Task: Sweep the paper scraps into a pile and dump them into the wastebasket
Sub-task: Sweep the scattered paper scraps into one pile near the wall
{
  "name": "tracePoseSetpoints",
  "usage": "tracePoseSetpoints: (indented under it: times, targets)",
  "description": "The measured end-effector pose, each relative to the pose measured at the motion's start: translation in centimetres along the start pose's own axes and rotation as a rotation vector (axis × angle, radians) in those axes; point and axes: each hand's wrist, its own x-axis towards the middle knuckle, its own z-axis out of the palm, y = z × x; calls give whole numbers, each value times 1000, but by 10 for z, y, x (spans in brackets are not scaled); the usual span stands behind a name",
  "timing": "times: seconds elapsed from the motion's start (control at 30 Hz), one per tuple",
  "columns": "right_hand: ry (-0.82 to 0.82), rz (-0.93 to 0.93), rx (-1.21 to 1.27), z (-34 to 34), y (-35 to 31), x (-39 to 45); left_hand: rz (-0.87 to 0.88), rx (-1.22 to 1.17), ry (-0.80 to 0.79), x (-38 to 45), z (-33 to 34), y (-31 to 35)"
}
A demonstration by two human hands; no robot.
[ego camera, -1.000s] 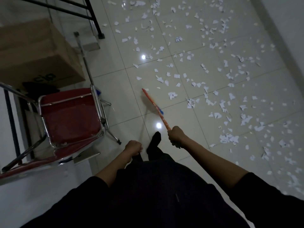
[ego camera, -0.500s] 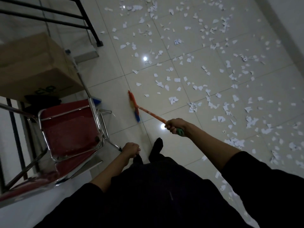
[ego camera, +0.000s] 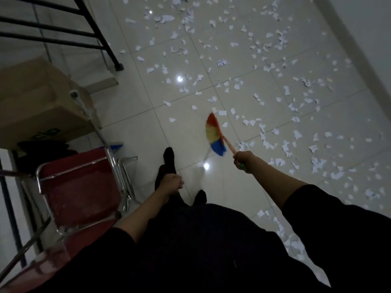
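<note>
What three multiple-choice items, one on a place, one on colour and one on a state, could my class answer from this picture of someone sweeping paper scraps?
1. Where does the red chair stand?
A. At the person's left
B. At the person's right
C. Among the scraps far ahead

2. Which colours show on the broom head?
A. Green and white
B. Red, yellow and blue
C. Black only

3. What is the right hand doing?
A. Hanging idle
B. Resting on the chair
C. Gripping the broom handle

Answers: 1 A, the chair sits beside the left arm, under the cardboard box. 2 B, three bands show, red farthest from the hand and blue nearest. 3 C, its fingers curl round the orange handle, while the left hand is curled and holds nothing visible.
</note>
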Motion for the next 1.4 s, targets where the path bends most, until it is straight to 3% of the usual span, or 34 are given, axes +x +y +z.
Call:
tracePoseSetpoints:
  times: [0.27,0.43,0.67,1.1,1.4]
  targets:
    - [340,-50,-100,-23,-50,-4,-33,62,-77,62,-37,124]
    - [379,-51,-68,-12,-86,-19,4,178,-118,96,-60,194]
    - [179,-119,130,51,-146,-49,19,201,-197,120,-67,254]
    - [-195,-277,-160,155,-253,-84,-12,-76,-364,139,-76,304]
    - [-475,-387,-690,184,-310,-58,-89,-357,6,157,-103,323]
